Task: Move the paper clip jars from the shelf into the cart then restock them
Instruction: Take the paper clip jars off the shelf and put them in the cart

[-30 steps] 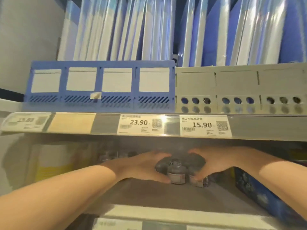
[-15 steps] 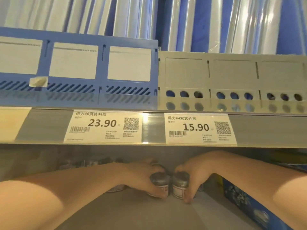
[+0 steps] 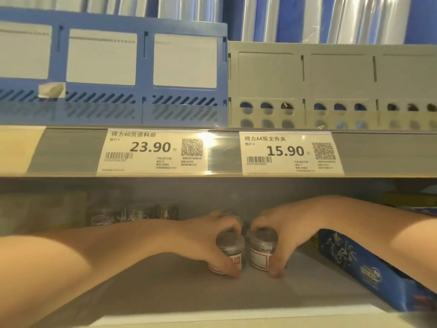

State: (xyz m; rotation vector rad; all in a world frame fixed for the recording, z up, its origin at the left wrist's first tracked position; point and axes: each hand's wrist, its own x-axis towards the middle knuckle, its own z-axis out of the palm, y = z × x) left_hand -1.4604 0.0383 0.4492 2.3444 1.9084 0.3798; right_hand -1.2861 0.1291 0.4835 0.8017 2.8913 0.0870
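On shelf [image 3: 189, 294], both hands [image 3: 208, 240] [image 3: 282, 233] round jars [image 3: 233, 246] [image 3: 261, 250].

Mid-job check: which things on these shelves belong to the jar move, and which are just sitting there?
Job: left hand gripping left jar; right hand gripping right jar; lower shelf under them.
Just there: blue file rack, grey file rack, 23.90 price tag, 15.90 price tag, blue box at right.

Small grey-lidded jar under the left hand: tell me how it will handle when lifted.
The small grey-lidded clear jar is probably rigid: its wall holds shape in the grip of the left hand. Likely light, fingers span it. Laid sideways, its round body might roll.
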